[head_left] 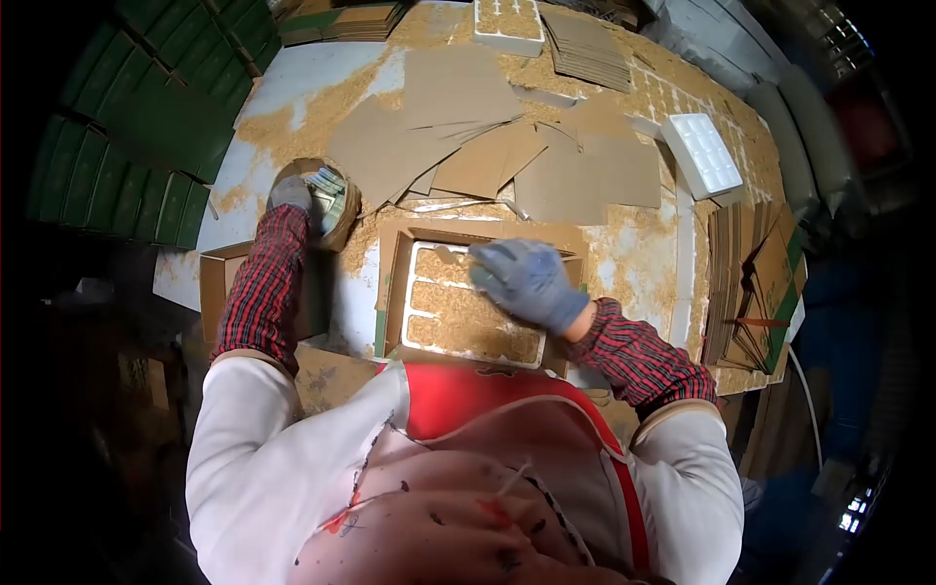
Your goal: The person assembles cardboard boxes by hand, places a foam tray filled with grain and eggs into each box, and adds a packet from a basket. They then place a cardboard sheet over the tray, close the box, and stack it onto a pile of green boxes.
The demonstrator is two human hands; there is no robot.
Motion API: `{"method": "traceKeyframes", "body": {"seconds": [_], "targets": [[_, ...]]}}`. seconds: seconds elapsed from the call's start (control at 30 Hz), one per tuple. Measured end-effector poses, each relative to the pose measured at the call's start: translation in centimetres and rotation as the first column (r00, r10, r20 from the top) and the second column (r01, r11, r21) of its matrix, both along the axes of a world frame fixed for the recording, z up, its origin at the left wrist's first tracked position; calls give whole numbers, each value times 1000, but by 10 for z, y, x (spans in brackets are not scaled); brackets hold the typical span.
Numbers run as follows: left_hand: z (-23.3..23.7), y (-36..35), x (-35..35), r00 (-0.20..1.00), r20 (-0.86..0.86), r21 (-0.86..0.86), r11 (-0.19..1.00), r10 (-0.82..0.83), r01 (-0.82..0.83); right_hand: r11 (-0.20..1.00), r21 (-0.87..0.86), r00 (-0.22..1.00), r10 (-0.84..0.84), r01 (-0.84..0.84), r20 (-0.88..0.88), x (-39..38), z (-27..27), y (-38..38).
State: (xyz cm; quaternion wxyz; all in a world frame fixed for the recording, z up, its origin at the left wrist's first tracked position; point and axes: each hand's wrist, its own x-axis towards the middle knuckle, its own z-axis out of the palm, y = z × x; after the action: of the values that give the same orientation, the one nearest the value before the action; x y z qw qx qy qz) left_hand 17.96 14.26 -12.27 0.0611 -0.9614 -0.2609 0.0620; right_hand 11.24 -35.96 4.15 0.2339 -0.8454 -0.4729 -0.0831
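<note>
My left hand (291, 193), in a grey glove, is at the left side of a round basket (343, 222). Small pale green and white packets (327, 187) lie in the basket beside it, and its fingers are mostly hidden. My right hand (531, 281), in a blue-grey glove, is over a white foam tray (409, 297) with sawdust (458, 310) in its compartments. Its fingers are bent and pressed together; a greenish patch shows at their tips, but I cannot make out what is held. Left of the fingertips, a small greyish piece (446, 254) lies on the sawdust. An open cardboard box (392, 292) surrounds the tray.
Flat cardboard sheets (575, 180) overlap behind the box. A white foam block (702, 156) leans at the right, near folded cartons (746, 283). Stacked green boxes (161, 112) stand at left. Another open carton (219, 292) is below the basket. Sawdust covers much of the table.
</note>
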Motion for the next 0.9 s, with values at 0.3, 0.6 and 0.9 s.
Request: {"method": "traceKeyframes", "body": {"seconds": [0.3, 0.6, 0.9], "targets": [[103, -24, -45, 842, 294, -650, 741, 451, -170, 466, -467, 311, -875, 752, -372, 235, -241, -167], [191, -229, -123, 617, 701, -353, 579, -358, 735, 658, 207, 547, -365, 724, -753, 215, -157, -199], [264, -236, -176, 627, 760, -586, 598, 171, 547, 958, 78, 957, 281, -275, -74, -3, 29, -85]]}}
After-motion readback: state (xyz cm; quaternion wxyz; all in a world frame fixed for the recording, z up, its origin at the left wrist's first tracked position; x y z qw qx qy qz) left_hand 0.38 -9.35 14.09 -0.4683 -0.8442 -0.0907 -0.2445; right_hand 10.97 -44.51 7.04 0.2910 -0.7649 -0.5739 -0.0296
